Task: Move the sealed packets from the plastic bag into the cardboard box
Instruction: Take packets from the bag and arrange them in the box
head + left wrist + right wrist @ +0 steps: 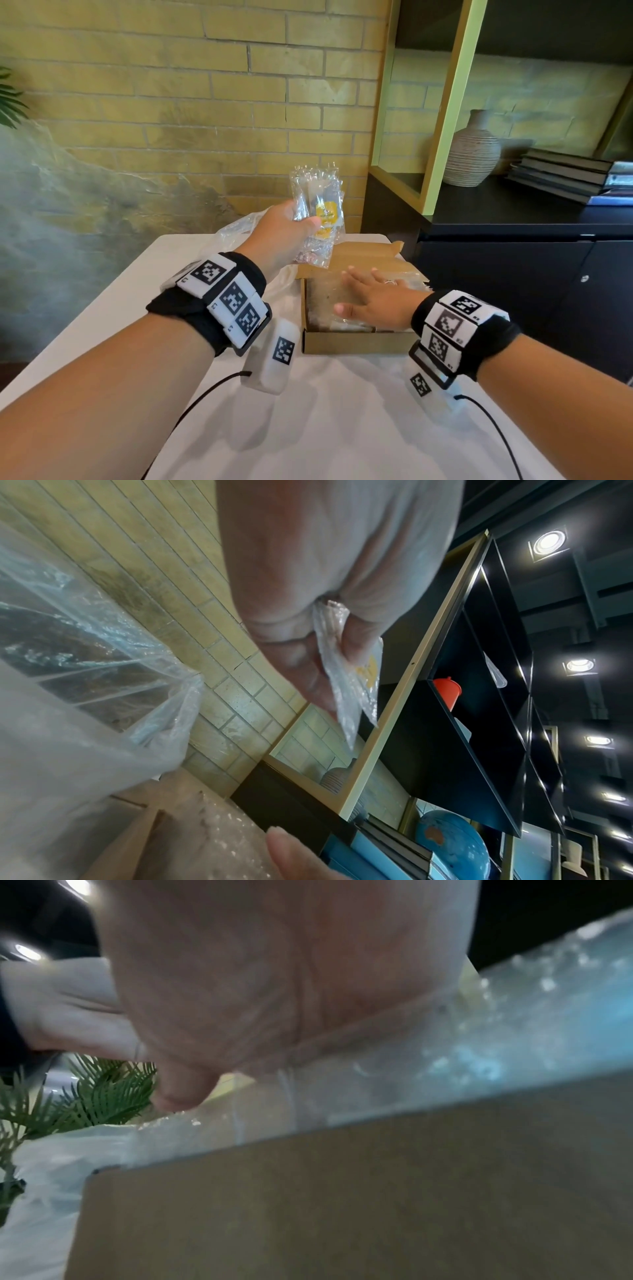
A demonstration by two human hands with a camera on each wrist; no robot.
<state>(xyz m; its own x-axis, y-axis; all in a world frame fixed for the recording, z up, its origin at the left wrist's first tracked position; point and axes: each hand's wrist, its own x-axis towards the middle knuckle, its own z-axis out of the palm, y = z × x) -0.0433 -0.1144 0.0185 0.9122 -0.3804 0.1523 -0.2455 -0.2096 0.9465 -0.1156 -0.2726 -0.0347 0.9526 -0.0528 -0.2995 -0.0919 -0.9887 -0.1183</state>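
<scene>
My left hand [291, 228] grips a small stack of clear sealed packets [318, 209] with a yellow label, held up above the far left corner of the cardboard box [356, 342]. In the left wrist view the fingers [301, 664] curl round the packets [349, 680]. My right hand [370, 298] lies flat, fingers spread, on the clear packets [322, 294] that fill the open box. The right wrist view shows the palm [274, 988] pressing on shiny plastic [479, 1047] above the box wall [342, 1204]. The crumpled clear plastic bag [236, 229] lies behind my left hand.
The box stands on a table with a white cloth [308, 411]. A black cabinet [513, 260] with a ribbed vase [472, 150] and stacked books [565, 174] stands close on the right. A yellow brick wall [205, 102] is behind the table.
</scene>
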